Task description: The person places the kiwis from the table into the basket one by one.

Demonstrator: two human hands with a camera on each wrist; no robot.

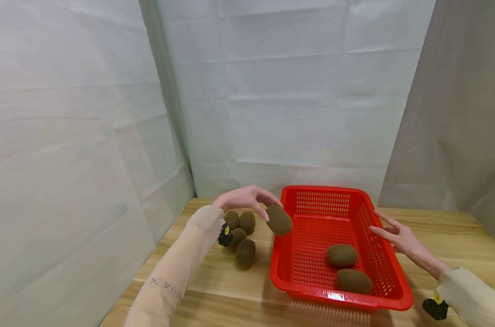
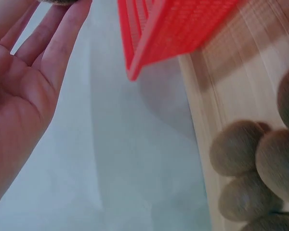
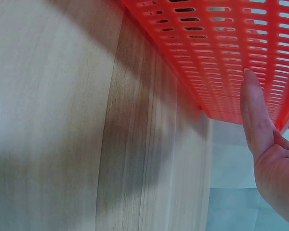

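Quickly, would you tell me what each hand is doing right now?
Left hand: pinches a kiwi at the basket edge.
Right hand: open, straight fingers against the basket's outer wall.

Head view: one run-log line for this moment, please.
left hand holds kiwi over basket | right hand steadies wall | two kiwis inside

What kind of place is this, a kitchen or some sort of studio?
Probably a staged recording booth, not a kitchen: plain white sheets hang all round a wooden table that bears only a red basket and kiwis.
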